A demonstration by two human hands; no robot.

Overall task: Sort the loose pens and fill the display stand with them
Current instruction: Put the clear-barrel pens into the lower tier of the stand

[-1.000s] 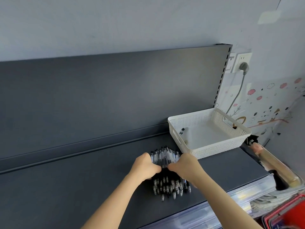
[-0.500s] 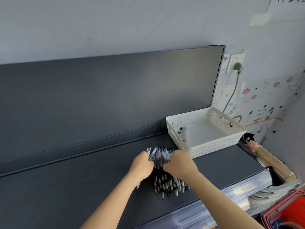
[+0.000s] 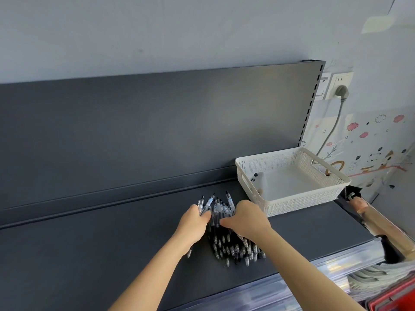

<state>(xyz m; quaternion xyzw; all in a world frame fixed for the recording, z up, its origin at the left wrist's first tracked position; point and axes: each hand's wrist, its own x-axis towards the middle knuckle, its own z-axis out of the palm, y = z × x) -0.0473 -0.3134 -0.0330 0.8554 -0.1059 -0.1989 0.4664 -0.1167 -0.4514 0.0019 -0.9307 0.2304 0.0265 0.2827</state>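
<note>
From your head camera, the pens (image 3: 226, 239) lie in one heap on the dark shelf (image 3: 89, 254), just left of the white basket (image 3: 298, 199) and directly under both hands. Their long axis runs away from you, from the shelf's front edge toward the back panel (image 3: 157, 131), with a few fanned out at the far end. Your left hand (image 3: 193, 223) sits at the heap's left edge, its fingers (image 3: 206, 216) curled round a small bunch whose far ends stick out beyond the knuckles. Your right hand (image 3: 246, 219) rests on the heap nearer the basket, thumb pointing left. Its fingers are hidden behind the back of the hand, so you cannot tell whether they clasp any pens. With a hand on each flank, the next squeeze probably comes sideways, across the barrels. No display stand can be picked out here.
</note>
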